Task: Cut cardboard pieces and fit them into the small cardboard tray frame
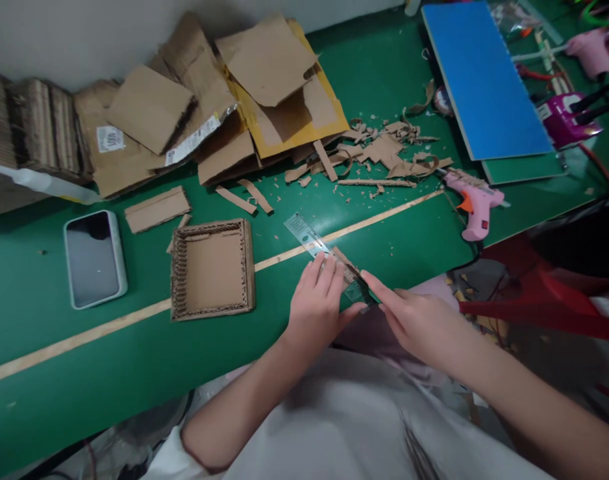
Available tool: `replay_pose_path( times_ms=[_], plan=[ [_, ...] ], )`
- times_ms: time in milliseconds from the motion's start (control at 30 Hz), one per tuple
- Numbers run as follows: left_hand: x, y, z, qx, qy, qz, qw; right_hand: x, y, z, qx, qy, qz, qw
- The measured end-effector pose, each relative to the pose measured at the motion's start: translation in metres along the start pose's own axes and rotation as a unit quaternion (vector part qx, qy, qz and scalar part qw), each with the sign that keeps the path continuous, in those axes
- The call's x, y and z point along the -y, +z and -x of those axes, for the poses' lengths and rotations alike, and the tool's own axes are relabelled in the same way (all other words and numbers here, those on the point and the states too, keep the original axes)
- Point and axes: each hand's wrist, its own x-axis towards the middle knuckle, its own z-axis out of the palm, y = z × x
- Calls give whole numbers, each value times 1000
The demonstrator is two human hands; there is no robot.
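Near the table's front edge, my left hand (318, 293) presses a clear plastic ruler (304, 233) down, its fingers over the ruler and its thumb at the near end. A narrow strip of cardboard (345, 259) lies along the ruler's right side, partly under my fingers. My right hand (409, 313) is closed at the ruler's near end, index finger pointing along it. Something thin and dark shows by its fingertips, too hidden to name. To the left sits a square, shallow cardboard tray (250, 267) with corrugated walls.
A phone (95, 260) lies at the left, with a cardboard piece (157, 209) nearby. Cardboard sheets (151, 107) and scraps (384, 150) spread along the back. At the right are a pink glue gun (479, 207), a blue board (487, 83) and a purple device with cables (567, 120).
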Motion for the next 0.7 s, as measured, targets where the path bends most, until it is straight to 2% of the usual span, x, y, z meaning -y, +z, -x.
replay_pose_path(
  times_ms=[700],
  plan=[
    [0, -2, -1, -2, 2, -3, 1000, -4, 8, 18, 5, 1, -7, 1000]
  ],
)
